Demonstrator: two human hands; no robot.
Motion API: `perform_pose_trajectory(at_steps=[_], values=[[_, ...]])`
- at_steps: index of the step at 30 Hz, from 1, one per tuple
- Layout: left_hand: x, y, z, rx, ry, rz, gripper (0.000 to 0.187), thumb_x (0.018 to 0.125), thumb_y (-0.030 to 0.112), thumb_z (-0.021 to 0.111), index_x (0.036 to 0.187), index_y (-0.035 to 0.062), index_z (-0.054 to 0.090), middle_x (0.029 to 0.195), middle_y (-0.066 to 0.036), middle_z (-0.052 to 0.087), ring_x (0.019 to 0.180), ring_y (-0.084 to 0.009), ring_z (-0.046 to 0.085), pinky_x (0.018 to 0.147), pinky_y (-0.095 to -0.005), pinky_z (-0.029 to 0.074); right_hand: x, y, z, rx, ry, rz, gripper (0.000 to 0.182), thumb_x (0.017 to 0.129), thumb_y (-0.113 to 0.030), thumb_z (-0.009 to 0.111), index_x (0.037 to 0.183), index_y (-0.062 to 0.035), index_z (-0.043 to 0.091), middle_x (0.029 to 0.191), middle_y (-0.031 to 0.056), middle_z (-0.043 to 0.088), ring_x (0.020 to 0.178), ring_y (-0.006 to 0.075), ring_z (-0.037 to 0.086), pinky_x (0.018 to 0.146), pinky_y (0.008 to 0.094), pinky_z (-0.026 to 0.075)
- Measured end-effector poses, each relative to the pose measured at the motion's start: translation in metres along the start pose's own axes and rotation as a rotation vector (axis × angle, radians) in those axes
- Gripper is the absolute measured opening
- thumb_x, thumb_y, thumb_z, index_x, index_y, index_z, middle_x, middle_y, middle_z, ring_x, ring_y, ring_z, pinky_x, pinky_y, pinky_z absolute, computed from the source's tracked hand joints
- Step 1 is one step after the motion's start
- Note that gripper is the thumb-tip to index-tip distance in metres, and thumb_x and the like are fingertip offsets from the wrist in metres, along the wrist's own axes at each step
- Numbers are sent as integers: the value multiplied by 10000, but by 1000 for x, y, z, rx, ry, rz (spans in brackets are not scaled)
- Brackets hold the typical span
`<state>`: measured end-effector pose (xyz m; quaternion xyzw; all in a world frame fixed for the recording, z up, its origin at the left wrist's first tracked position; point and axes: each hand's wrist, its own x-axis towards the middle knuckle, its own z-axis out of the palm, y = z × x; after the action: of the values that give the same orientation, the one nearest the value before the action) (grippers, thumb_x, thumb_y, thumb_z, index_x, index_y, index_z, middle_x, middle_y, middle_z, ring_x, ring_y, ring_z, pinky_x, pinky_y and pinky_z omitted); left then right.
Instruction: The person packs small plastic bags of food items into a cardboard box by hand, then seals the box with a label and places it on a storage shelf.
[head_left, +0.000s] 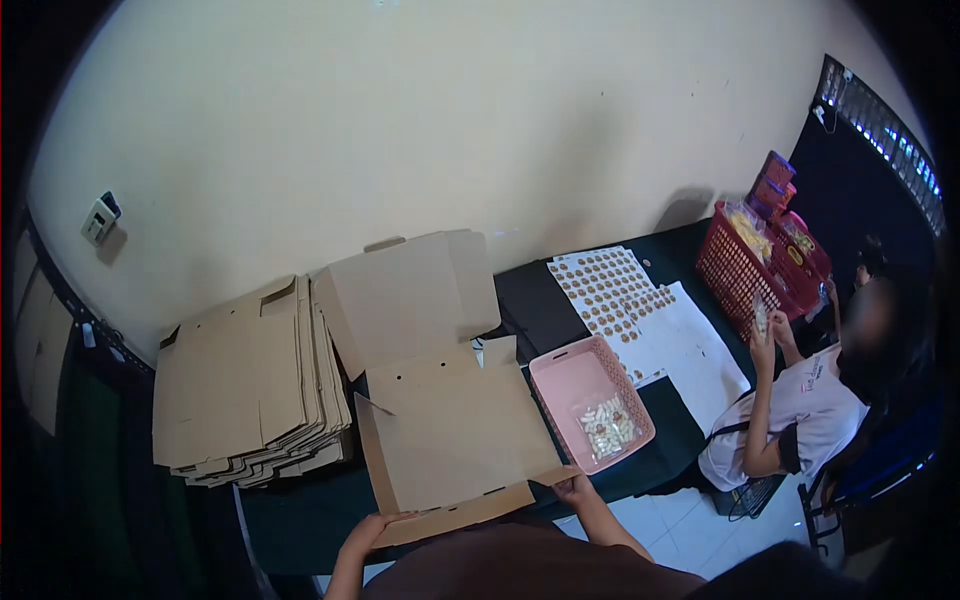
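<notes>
An unfolded cardboard box point(460, 430) lies before me with its lid raised and leaning back toward the wall. At its front left corner, my left hand point(368, 532) grips the front flap, fingers over the edge. My right hand point(574, 488) is closed on the front right corner, where a side flap sticks out. Just right of the box stands a pink plastic basket point(570, 375) with small clear packets of white pieces point(608, 428) in its near end. Left of the box is a tall stack of flattened cardboard boxes point(235, 375).
Sheets of round brown stickers point(605, 295) and a white sheet point(700, 350) lie on the dark green tablecloth point(300, 530). A red basket point(725, 265) of packed goods stands at the far right. Beside it a co-worker point(785, 400) holds a small packet point(760, 312).
</notes>
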<state>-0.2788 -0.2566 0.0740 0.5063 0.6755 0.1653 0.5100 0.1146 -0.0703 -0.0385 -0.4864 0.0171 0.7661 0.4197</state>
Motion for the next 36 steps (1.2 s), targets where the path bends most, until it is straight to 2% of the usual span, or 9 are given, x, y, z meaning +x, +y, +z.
perform_pose_trajectory(at_steps=[6,11,13,16,19,21,31,34,36], values=[[6,10,-1,-248,-47,-342,362,864,410,461,1084,192,649,1059,-110,635,973,-212,592,870,-274,415,4,6,-4,12,-75,1,321,790,-218,471,1016,-12,569,1023,129,619,961,282,588,872,423,465],[3,13,-1,-299,-37,-305,360,872,377,442,1072,166,653,1109,-138,610,991,-227,585,866,-280,418,-18,6,17,54,-77,-23,380,801,-263,473,1085,-22,549,1117,129,577,1046,287,540,917,418,427],[2,10,1,-138,19,-91,329,889,308,415,1124,208,622,1090,-150,613,987,-264,589,867,-306,428,-12,8,13,77,-70,-23,378,804,-263,471,1088,-25,547,1125,127,572,1046,287,537,923,415,421],[0,8,3,234,10,-7,336,900,252,388,1180,271,571,1052,-154,621,985,-293,587,879,-331,435,-11,11,13,70,-129,-42,370,805,-267,479,1078,-28,547,1098,119,577,1015,281,546,926,425,411],[2,14,3,356,-31,-44,350,902,248,383,1210,322,531,1071,-151,610,1001,-305,577,884,-353,442,-5,14,15,35,-28,-71,349,816,-290,483,1063,-52,550,1083,107,576,1035,263,525,930,424,400],[-3,25,1,361,-32,-53,347,904,249,381,1207,321,535,1093,-150,601,1010,-303,572,881,-355,445,-2,15,15,94,112,-45,334,835,-322,476,1042,-73,556,1090,97,571,1075,248,492,935,412,394],[3,15,9,433,52,122,413,867,182,390,1235,328,508,1111,-186,580,1015,-342,557,886,-388,442,-17,7,34,-7,83,-133,420,863,-350,478,1166,-59,475,1180,113,484,1120,284,434,979,419,359],[2,28,7,293,48,-36,421,867,166,389,1247,310,501,1125,-200,567,1016,-356,554,894,-381,437,-19,5,33,-51,34,-141,454,875,-351,464,1207,-42,436,1227,133,435,1137,300,408,989,431,347],[8,7,13,374,46,43,422,867,159,389,1249,300,501,1127,-205,563,1018,-354,554,894,-381,437,-19,1,41,-18,92,-132,431,890,-323,445,1217,-42,431,1224,133,436,1140,295,406,995,430,343]])
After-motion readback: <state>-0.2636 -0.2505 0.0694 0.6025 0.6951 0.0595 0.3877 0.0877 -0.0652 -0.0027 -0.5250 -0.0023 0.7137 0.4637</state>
